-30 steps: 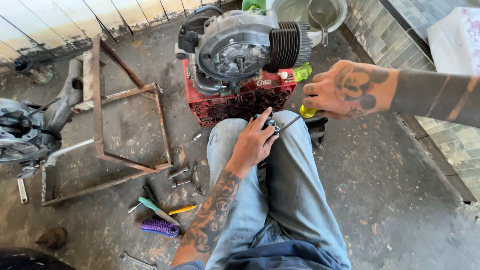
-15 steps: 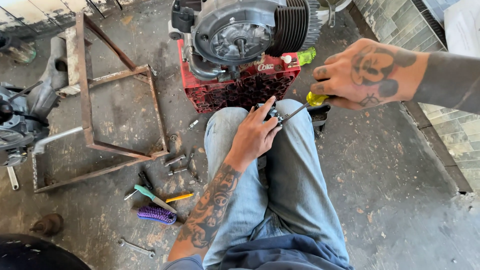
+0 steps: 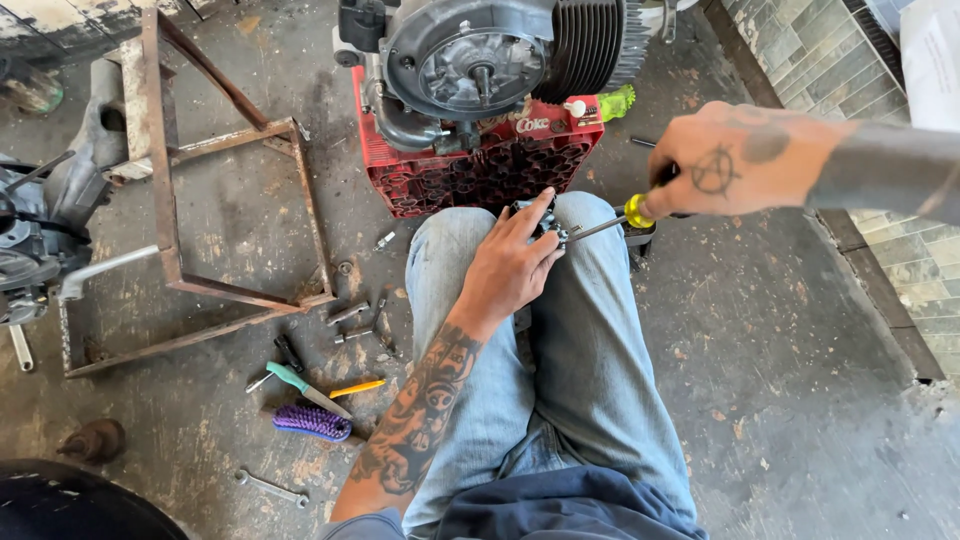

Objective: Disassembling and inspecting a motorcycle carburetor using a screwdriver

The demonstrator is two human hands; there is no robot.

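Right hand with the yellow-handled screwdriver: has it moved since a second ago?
Yes. The right hand with the yellow-handled screwdriver has swung outward, away from the red plastic crate.

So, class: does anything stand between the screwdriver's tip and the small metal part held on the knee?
Nothing visible does. The right hand holds the screwdriver, whose shaft runs unobstructed to the small metal part that the left hand grips on the knee.
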